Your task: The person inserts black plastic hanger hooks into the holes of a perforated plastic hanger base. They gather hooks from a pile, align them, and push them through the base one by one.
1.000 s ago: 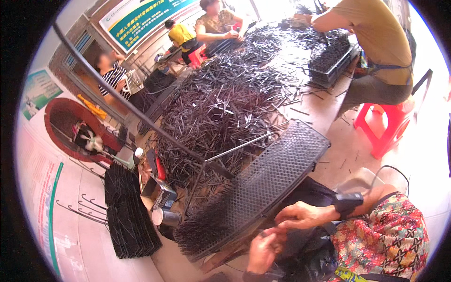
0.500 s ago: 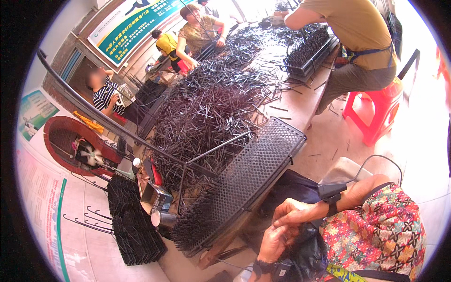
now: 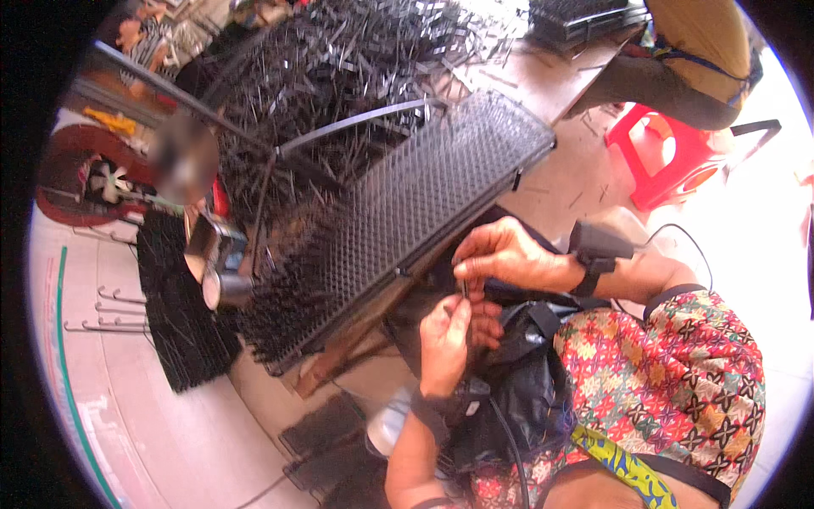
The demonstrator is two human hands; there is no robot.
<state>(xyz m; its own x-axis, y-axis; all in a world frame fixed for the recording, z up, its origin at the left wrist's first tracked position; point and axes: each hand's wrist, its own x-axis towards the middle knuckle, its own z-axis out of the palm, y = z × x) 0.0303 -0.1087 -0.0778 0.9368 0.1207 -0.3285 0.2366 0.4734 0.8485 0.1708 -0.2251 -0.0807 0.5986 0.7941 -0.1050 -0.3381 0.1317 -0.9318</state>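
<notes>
My left hand (image 3: 443, 348) and my right hand (image 3: 509, 257) meet in front of the black perforated rack. A small dark strip (image 3: 465, 287) runs between their fingertips. My right thumb and forefinger pinch its upper end, with the other fingers hanging curled below. The left thumb and forefinger close on its lower end. Beyond both hands, the long rack (image 3: 424, 182) lies tilted along the table edge, its near-left end filled with upright black pieces (image 3: 284, 310). A heap of loose black strips (image 3: 339, 76) covers the table behind it.
A thin metal bar (image 3: 356, 123) crosses above the heap. A metal can (image 3: 225, 290) and a small box (image 3: 222, 246) stand left of the rack. Stacked black racks with hooks (image 3: 182, 297) and a fan (image 3: 106, 180) are further left. A red stool (image 3: 670, 157) stands beside a seated co-worker (image 3: 708, 64).
The view has tipped downward, so the rack and heap sit higher. My hands, clasped close together before, have come apart slightly, and a dark strip now shows between the fingertips.
</notes>
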